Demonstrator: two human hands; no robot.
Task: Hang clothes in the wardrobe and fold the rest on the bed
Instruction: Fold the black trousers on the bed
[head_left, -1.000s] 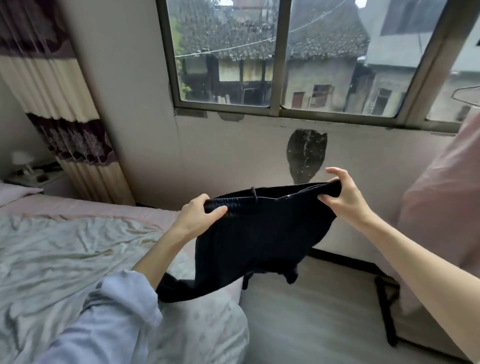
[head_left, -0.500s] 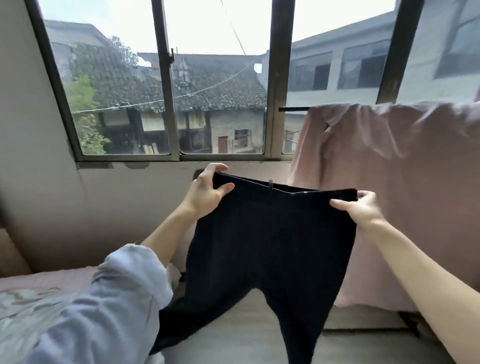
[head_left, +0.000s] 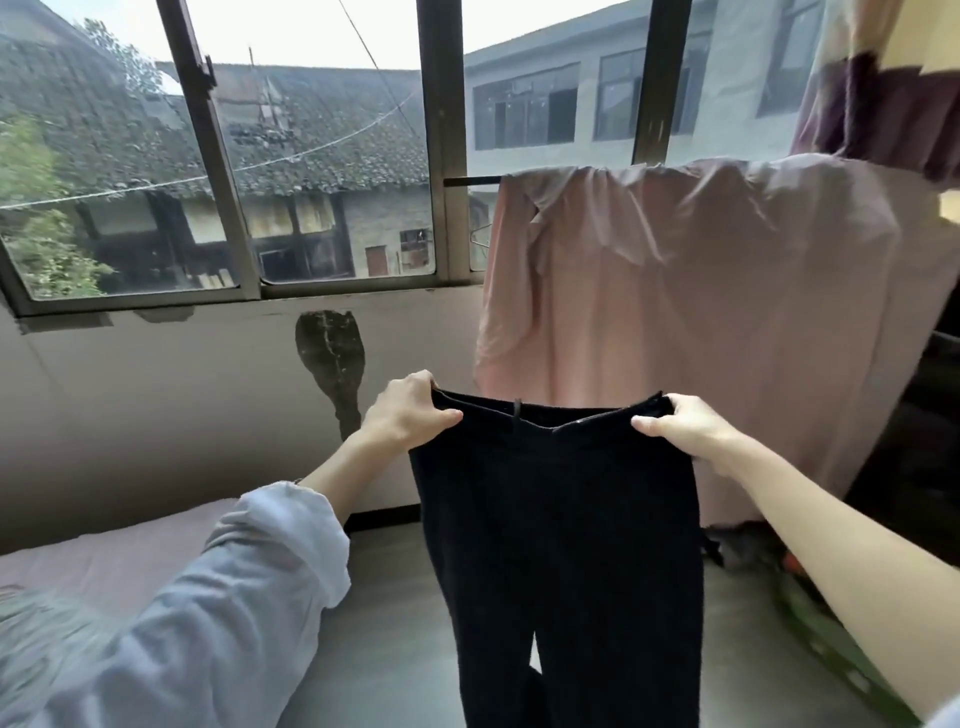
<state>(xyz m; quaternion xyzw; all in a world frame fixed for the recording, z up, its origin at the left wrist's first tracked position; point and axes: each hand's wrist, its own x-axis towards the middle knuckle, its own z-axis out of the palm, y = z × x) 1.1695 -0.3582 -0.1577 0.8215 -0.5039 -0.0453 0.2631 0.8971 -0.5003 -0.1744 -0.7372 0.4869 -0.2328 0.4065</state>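
Daylight comes through a wide, dark-framed window (head_left: 322, 156) facing tiled roofs, above a pale wall (head_left: 156, 395) with a dark peeled patch (head_left: 330, 353), a patterned curtain (head_left: 883, 78) at right, grey floor (head_left: 395, 597) below.

There is a single view, from a wide-angle camera on the person's head. It looks forward and slightly down, facing a wall with a window (head_left: 322, 171) and the roofs outside. Both forearms reach in from the bottom edge, so the left hand (head_left: 408, 413) and right hand (head_left: 685, 428) sit close to the lens, near the middle of the frame, with the trousers (head_left: 558, 545) between them. A bed (head_left: 119, 561) corner lies low left, a pink cloth (head_left: 701, 312) hangs right. Straight lines bow toward the edges.
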